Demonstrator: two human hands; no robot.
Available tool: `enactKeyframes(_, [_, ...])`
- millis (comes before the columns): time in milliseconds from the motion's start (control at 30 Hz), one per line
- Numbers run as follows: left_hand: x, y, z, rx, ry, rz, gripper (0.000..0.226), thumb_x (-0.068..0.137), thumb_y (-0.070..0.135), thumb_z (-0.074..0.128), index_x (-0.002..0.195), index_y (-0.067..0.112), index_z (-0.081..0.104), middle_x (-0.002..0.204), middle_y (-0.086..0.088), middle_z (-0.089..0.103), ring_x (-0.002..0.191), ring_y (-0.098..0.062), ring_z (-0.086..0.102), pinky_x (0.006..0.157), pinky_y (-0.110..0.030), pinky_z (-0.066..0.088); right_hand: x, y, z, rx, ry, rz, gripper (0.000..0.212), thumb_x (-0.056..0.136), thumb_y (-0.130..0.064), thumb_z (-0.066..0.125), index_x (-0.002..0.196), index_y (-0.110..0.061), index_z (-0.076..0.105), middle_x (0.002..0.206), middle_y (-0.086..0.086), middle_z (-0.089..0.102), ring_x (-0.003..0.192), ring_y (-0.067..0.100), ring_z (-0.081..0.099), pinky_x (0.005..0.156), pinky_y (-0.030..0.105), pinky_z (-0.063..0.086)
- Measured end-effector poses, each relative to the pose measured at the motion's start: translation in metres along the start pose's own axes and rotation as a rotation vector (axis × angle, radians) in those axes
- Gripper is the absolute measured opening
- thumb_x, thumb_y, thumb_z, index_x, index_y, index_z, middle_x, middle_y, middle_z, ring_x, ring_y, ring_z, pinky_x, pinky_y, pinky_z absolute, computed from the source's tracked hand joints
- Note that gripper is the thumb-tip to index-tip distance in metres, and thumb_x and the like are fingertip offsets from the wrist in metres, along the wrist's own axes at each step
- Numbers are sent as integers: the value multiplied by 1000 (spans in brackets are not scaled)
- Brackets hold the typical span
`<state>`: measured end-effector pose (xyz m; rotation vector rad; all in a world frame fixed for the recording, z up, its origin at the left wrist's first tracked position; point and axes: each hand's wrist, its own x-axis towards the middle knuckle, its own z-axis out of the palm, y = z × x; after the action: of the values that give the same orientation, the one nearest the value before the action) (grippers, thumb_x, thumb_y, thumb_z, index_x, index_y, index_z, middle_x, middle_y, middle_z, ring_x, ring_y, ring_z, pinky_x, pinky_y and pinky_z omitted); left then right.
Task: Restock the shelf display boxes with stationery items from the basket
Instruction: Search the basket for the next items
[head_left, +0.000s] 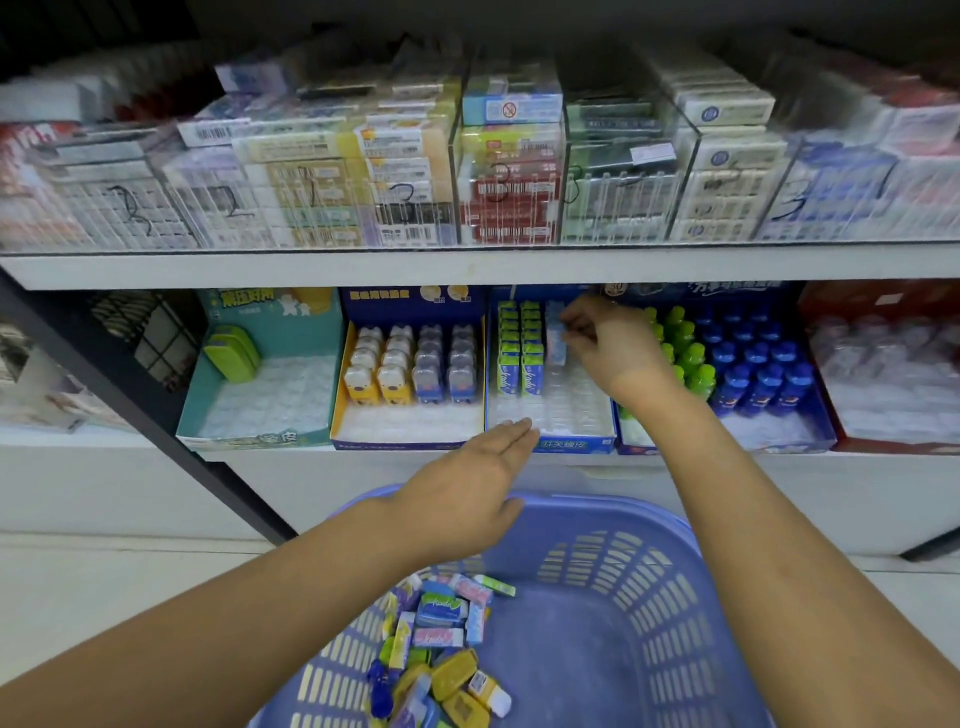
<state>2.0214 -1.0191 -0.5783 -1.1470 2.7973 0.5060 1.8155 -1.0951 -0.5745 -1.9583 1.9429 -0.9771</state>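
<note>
Right hand (605, 338), centre of frame, reaches into the blue display box (571, 445) on the lower shelf (363, 457); its fingers are curled, pinching a pale blue eraser (555, 332) just right of two rows of green erasers (519, 358). Left hand (467, 493) is open, fingers straight and together, holding nothing, with its fingertips at the box's front edge. Purple basket (649, 571) sits bottom centre, below both hands. Loose erasers (441, 623) are heaped in the basket's lower-left corner, under the left forearm.

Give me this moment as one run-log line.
right hand: pinches blue eraser in display box | left hand: open, above basket
</note>
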Motion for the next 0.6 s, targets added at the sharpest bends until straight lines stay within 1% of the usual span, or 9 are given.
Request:
enactKeyframes(100, [0,-1,-1,-9,-8,6,69,99,27,42,153,17,-1,160,5,-6,147,-7,-1,118,-21,8,0,-1,2,-78,-62,-7,19,90,-9,57,109,-6,61,102,13,69,93,28,63,79,29,48])
enactKeyframes(167, [0,-2,-1,-12,-18,9,70,99,27,43,153,18,0,160,4,-5,147,-7,-1,118,-21,8,0,-4,2,-117,-65,-14,19,90,-10,57,109,-6,61,102,14,68,94,30,62,81,33,50])
enactKeyframes(300, [2,-5,-2,-16,-39,14,70,98,26,45,153,18,2,160,5,-3,147,-7,2,117,-20,10,1,-7,-3,-324,-73,-12,20,90,-15,58,104,-5,67,113,17,61,101,33,58,82,33,48])
enactKeyframes(400, [1,-6,-5,-46,-40,5,68,97,25,46,153,19,7,160,5,1,146,-8,7,116,-20,12,0,-13,-9,-412,-128,3,20,90,-14,56,103,-5,68,115,18,58,101,34,57,75,28,41])
enactKeyframes(467, [-2,-4,-7,-63,-4,-16,62,97,23,46,152,17,16,160,3,12,145,-10,16,115,-20,15,-9,-18,-13,-408,-154,-13,26,88,-12,56,113,-8,63,119,19,55,104,34,55,76,30,42])
enactKeyframes(533, [-9,-2,-7,-86,82,-49,55,97,23,46,148,15,28,155,-1,27,140,-15,29,112,-20,21,-24,-21,-17,-333,-98,-11,37,87,-14,59,124,-10,56,120,19,53,103,35,55,81,34,45])
enactKeyframes(567, [-12,-1,-5,-101,128,-63,52,97,23,46,146,14,33,151,-2,34,136,-17,36,110,-22,26,-33,-25,-19,-267,-50,-7,38,86,-16,60,124,-10,55,116,18,54,98,34,56,80,35,46])
enactKeyframes(600, [-17,0,-2,-118,161,-78,48,96,22,47,143,14,38,147,-2,39,131,-18,43,107,-24,31,-43,-31,-21,-198,-31,-1,34,85,-16,62,119,-10,58,109,15,58,92,30,57,78,34,47])
